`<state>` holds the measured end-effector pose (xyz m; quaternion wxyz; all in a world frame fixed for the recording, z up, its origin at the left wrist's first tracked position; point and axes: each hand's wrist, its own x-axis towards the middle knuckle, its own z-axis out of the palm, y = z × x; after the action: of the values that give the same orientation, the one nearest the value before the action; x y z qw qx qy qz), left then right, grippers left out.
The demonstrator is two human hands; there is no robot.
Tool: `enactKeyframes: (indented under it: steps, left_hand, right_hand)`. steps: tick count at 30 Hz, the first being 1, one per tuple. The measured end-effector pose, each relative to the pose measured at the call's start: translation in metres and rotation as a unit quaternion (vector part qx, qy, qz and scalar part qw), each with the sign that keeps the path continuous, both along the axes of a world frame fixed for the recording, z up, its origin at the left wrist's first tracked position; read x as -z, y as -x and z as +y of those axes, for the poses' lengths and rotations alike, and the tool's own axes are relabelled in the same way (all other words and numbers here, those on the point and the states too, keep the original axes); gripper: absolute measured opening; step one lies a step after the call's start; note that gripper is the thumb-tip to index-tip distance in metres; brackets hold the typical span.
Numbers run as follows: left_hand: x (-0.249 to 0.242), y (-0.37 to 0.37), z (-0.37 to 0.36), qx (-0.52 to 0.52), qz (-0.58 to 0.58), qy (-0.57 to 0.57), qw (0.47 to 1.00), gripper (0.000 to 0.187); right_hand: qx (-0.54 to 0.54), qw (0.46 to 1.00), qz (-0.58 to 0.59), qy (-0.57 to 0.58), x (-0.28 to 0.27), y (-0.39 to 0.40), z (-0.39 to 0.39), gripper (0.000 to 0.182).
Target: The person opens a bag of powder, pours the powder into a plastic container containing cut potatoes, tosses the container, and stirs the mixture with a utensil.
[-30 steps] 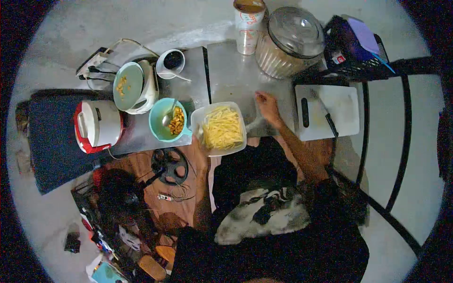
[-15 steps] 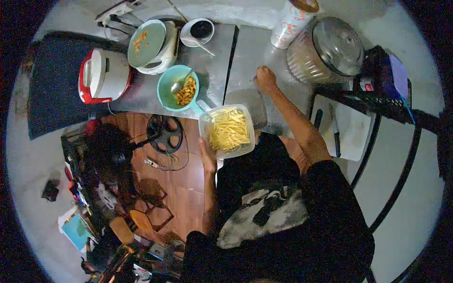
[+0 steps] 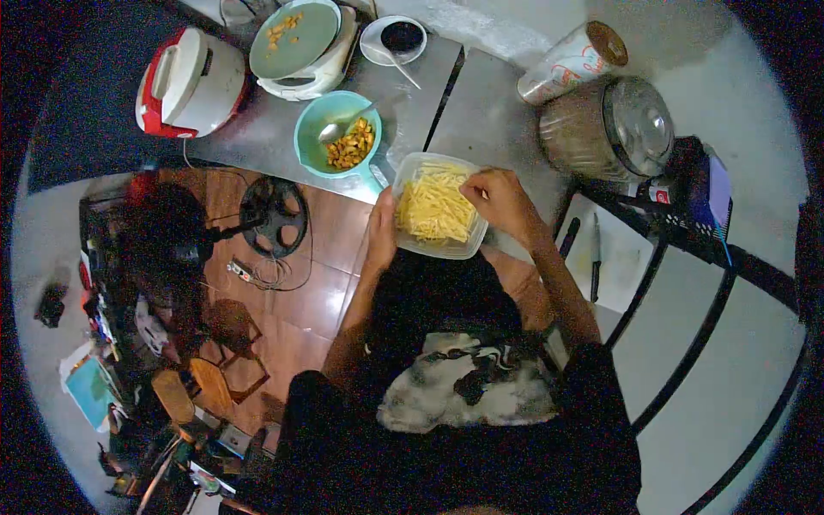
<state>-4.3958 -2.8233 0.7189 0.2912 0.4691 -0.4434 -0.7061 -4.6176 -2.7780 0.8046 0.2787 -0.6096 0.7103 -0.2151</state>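
A clear square plastic container [image 3: 445,250] full of thin yellow strips [image 3: 432,206] is held at its left side by my left hand [image 3: 383,230], near the table's front edge. My right hand [image 3: 505,202] is over the container's right rim, its fingers pinched together at the strips. Whether a strip is between those fingertips is hidden. Just beyond the container sits a turquoise bowl [image 3: 306,142] with a handle. Inside it are browned pieces [image 3: 352,144] and a metal spoon [image 3: 330,131].
Along the back of the metal table stand a red-and-white cooker [image 3: 193,81], a green plate [image 3: 296,47] on a white appliance, and a white bowl [image 3: 369,53] of dark liquid. A paper roll [image 3: 566,64] and lidded jar [image 3: 584,133] are rightward. A knife [image 3: 596,257] lies on a white board [image 3: 622,275].
My right hand has come from the tabletop, where it was closed, to the strips in the container. The container has shifted slightly right and up in view; the camera view has moved too.
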Motion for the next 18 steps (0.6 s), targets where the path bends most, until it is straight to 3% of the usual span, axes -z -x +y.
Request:
enactKeyframes:
  steps: [2,3,5,9,11,12,13,14,15,16,17,18]
  left_hand:
    - [-0.011,0.005,-0.014,0.041,0.066,-0.002,0.997,0.055]
    - [-0.012,0.005,-0.019,0.039,0.069,-0.001,0.997,0.055]
    - [-0.013,0.007,-0.027,0.060,0.052,-0.010,0.997,0.055]
    - [-0.033,0.015,-0.043,0.095,0.078,-0.010,0.992,0.053]
    - [-0.054,0.018,-0.060,0.215,0.024,0.018,0.976,0.050]
    - [-0.036,0.019,-0.069,0.265,0.041,0.047,0.962,0.047]
    - [-0.019,0.019,-0.084,0.305,0.051,0.080,0.948,0.045]
    - [-0.032,0.016,-0.096,0.349,0.065,0.025,0.935,0.040]
    - [-0.026,0.011,-0.101,0.371,0.024,0.130,0.919,0.040]
    - [-0.014,0.015,-0.106,0.402,0.041,0.122,0.906,0.046]
    - [-0.070,0.013,-0.113,0.407,-0.065,0.129,0.902,0.057]
    - [-0.068,0.014,-0.115,0.383,-0.076,0.125,0.912,0.057]
  right_hand:
    - [0.041,0.996,-0.052,0.057,-0.009,0.000,0.005,0.012]
    - [0.039,0.996,-0.049,0.058,-0.012,0.001,0.009,0.012]
    - [0.174,0.977,-0.090,0.083,-0.017,0.009,0.018,0.021]
    - [0.245,0.962,-0.103,0.069,-0.004,0.026,0.020,0.038]
    - [0.309,0.890,-0.169,-0.289,-0.009,0.017,0.017,0.053]
    - [0.281,0.899,-0.168,-0.291,-0.001,0.021,0.024,0.053]
    - [0.312,0.856,-0.303,-0.280,0.019,0.031,0.037,0.049]
    - [0.329,0.792,-0.433,-0.279,0.045,0.042,0.053,0.047]
    - [0.342,0.706,-0.550,-0.287,0.071,0.048,0.067,0.045]
    - [0.244,0.831,-0.452,-0.215,0.098,0.048,0.077,0.041]
    - [0.139,0.919,-0.347,-0.124,0.121,0.049,0.086,0.039]
    - [0.113,0.920,-0.351,-0.134,0.132,0.050,0.086,0.039]
